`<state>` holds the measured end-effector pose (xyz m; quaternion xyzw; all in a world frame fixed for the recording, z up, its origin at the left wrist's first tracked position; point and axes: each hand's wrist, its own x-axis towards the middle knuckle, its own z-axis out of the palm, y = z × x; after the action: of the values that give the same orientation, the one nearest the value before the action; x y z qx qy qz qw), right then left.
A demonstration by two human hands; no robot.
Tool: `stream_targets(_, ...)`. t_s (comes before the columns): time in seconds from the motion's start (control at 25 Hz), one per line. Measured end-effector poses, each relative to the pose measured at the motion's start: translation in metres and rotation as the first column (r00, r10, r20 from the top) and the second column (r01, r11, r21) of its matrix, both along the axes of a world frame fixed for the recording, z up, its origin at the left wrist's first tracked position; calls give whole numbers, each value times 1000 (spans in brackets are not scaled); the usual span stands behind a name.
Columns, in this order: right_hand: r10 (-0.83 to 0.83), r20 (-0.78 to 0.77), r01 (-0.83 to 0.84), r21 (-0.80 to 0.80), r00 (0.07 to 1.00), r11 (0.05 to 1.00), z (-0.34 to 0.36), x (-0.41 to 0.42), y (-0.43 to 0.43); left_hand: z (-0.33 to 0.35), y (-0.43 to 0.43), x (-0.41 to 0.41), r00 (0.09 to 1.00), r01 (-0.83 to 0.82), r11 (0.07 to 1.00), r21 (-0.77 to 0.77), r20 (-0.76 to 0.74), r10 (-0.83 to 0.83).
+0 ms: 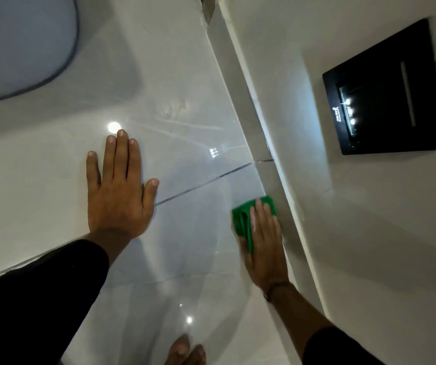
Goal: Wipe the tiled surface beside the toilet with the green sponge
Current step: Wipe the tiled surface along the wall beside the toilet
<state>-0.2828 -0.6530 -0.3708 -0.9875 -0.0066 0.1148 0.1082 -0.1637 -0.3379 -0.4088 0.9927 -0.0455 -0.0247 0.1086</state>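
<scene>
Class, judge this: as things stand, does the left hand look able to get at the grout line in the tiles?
Probably yes. The left hand lies flat on the tiles with its thumb beside the grout line, and nothing lies between them.

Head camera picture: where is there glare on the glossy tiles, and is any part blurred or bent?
In the head view, round lamp glare sits on the glossy white tiled surface just beyond the flat left hand; smaller glints lie lower down. The black flush plate reflects lights too. The toilet seat looks soft; wide-angle bending curves the edges. The right hand presses the green sponge.
</scene>
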Motion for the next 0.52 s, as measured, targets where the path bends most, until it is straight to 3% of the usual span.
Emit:
stream_targets(0.16, -28, -106, 17, -103, 994, 995, 13, -88, -33, -2, 0, 0, 1000, -2, 1000, -8, -6, 2)
stream_targets(0.28, -52, -168, 30, -132, 984, 991, 17, -103, -34, -2, 0, 0, 1000, -4, 1000, -11, -10, 4)
stream_targets(0.4, -43, -140, 34, -65, 989, 997, 16, -53, -14, 0, -1, 2, 1000, -2, 1000, -16, -10, 1)
stream_targets(0.52, 22, -21, -22, 20, 1000, 1000, 11, 50, 23, 0, 0, 0, 1000, -2, 1000, -8, -14, 2)
